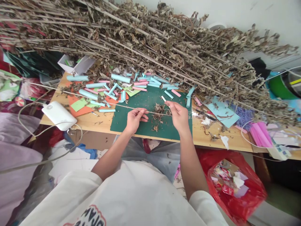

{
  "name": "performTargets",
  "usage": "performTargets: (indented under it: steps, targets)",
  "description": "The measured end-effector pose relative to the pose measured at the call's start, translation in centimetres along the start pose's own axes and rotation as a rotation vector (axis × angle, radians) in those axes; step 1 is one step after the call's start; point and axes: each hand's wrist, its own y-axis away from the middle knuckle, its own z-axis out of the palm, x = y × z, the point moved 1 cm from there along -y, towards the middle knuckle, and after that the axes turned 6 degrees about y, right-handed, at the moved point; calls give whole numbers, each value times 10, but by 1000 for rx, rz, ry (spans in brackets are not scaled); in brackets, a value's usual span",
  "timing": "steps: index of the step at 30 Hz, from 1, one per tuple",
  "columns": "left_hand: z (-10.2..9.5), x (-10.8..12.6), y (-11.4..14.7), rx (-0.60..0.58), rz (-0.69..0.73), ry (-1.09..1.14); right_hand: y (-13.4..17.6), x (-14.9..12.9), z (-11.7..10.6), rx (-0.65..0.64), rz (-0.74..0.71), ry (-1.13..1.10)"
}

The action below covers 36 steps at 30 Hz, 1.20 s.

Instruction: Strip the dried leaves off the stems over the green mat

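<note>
My left hand (135, 120) is closed, pinching a long thin dried stem (105, 102) between thumb and fingers. The stem runs from the far left across the green cutting mat (122, 121) to my right hand. My right hand (180, 116) is closed too, and a small white stick-like piece (163, 98) pokes out at its fingertips. Whether its other fingers also grip the stem's end is hard to see. Crumbled dry leaves (159, 108) lie on the mat between both hands. Behind them are several rolled blue paper tubes (120, 78) and pink ones (140, 89).
A big heap of dried stalks (141, 34) spans the back of the table. To the left lie a white power bank (59, 115) with a cable and an open white box (76, 66). A red bag of rubbish (249, 188) stands at the lower right, below the table edge.
</note>
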Motion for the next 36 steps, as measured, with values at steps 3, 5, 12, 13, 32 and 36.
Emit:
performTargets:
  steps: [3, 5, 12, 13, 32, 36]
  targets:
    - [0, 0, -1, -1, 0, 12, 0, 4, -13, -53, 43, -93]
    - [1, 0, -1, -2, 5, 22, 2, 5, -21, -111, 13, -15]
    - [0, -1, -1, -17, 24, 23, 12, 11, -22, -177, -74, 320]
    - [0, -2, -1, -19, 27, 23, 12, 15, -21, -136, -51, 302]
    - [0, -1, -2, -20, 25, 17, -9, -6, 3, 68, -49, 282]
    - [0, -1, -2, -45, 20, 44, -4, 6, -17, 49, -57, 298]
